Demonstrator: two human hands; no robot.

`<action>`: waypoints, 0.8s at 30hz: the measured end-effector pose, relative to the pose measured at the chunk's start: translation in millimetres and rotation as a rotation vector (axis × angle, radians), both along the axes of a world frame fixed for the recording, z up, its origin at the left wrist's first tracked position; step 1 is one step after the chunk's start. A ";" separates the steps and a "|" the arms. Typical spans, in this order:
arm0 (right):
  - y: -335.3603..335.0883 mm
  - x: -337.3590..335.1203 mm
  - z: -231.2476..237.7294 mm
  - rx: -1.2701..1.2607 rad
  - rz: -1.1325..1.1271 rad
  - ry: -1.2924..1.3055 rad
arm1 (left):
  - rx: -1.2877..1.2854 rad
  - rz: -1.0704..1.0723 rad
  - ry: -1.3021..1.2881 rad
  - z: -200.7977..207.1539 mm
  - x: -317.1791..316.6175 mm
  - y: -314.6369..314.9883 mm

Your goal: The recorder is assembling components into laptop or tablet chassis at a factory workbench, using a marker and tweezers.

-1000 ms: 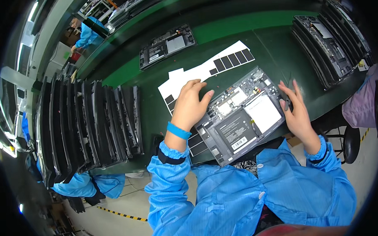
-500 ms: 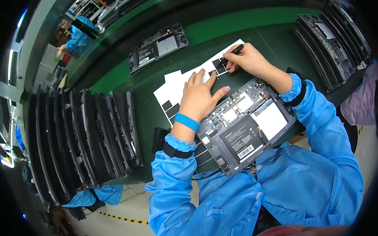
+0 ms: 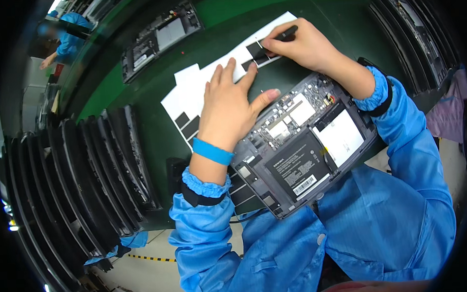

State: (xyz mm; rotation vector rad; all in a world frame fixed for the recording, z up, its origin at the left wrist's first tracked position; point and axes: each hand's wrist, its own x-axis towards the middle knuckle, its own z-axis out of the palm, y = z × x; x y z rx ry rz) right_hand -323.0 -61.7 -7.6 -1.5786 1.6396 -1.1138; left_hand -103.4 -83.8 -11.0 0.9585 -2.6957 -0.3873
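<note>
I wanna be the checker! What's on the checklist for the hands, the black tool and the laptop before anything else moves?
1. Black pen-like tool held: ok, it is between the thumb and fingers of the right grip.
2. Left grip over the white sheet: ok, its fingers are spread across the lower edge.
3. Black patch beside the right fingertips loose from the sheet: cannot tell, nothing shows whether its edge is lifted.
4. Open laptop base with its insides showing: ok, it lies in front of the person.
5. Blue wristband on: ok, around the left wrist.
</note>
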 end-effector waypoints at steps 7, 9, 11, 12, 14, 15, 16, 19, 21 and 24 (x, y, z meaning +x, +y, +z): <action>1.2 1.0 -7.4 -0.114 0.006 -0.133 | -0.033 0.019 0.009 -1.8 0.5 -0.1; 3.4 -1.9 -6.5 -0.120 0.026 -0.114 | -0.097 0.023 0.004 -1.9 0.3 0.4; 6.0 -5.5 -6.0 -0.181 0.055 -0.268 | -0.095 0.017 -0.048 3.3 -2.0 1.8; 10.2 -1.6 6.9 -0.040 0.039 -0.474 | -0.164 0.004 -0.020 -0.8 -1.8 1.5; 21.8 -8.3 14.6 -0.055 0.027 -0.436 | -0.142 -0.017 0.036 -2.4 2.2 -3.5; 26.6 -8.9 20.0 -0.080 0.027 -0.408 | -0.134 -0.030 0.084 -0.7 7.3 -4.2; 40.0 -6.2 32.9 -0.037 0.049 -0.411 | -0.145 -0.008 0.176 2.0 6.8 -2.9; 81.0 -21.6 35.2 0.124 0.090 -0.521 | 0.146 0.121 0.288 34.8 0.8 8.1; 94.4 -25.1 23.8 0.172 0.093 -0.606 | 0.051 0.090 0.305 48.0 -1.3 24.4; 95.2 -18.7 23.4 0.208 0.078 -0.607 | 0.655 0.252 0.267 54.0 -1.5 49.4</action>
